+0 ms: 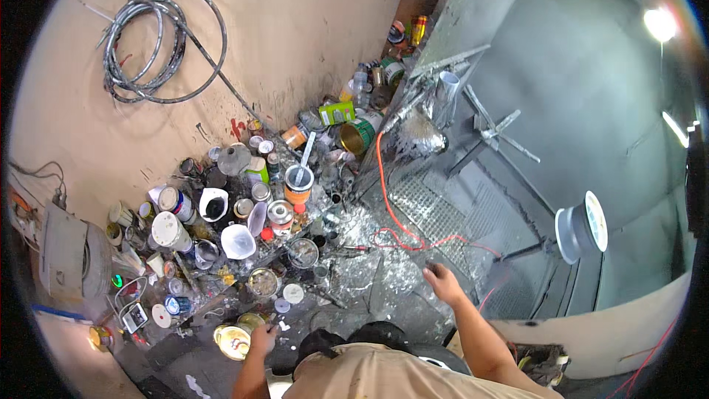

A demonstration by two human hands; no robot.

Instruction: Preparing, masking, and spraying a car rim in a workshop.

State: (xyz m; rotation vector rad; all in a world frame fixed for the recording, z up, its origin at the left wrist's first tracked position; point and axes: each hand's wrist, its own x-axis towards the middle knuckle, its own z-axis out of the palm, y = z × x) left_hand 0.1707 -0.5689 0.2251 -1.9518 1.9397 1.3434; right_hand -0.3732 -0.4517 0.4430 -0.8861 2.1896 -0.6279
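Note:
Low in front of me, my left hand (262, 339) is beside a round tin with a pale yellow inside (233, 342). Its fingers look curled, and I cannot tell whether they touch the tin or hold anything. My right hand (442, 284) reaches forward over the dusty grey floor, fingers bent together; what they may hold is hidden. Ahead of it, an orange-red hose (394, 207) runs down from a spray gun (402, 112) and bends along the floor. To the right, a pale wheel rim (581, 227) is mounted at the end of a dark bar.
Cans, cups and jars crowd the left, including an orange-labelled can with a stir stick (299, 183) and a white paper cup (238, 241). A coiled black hose (151, 48) hangs on the wall. A metal cross-shaped stand (496, 131) stands beyond the grating (428, 203).

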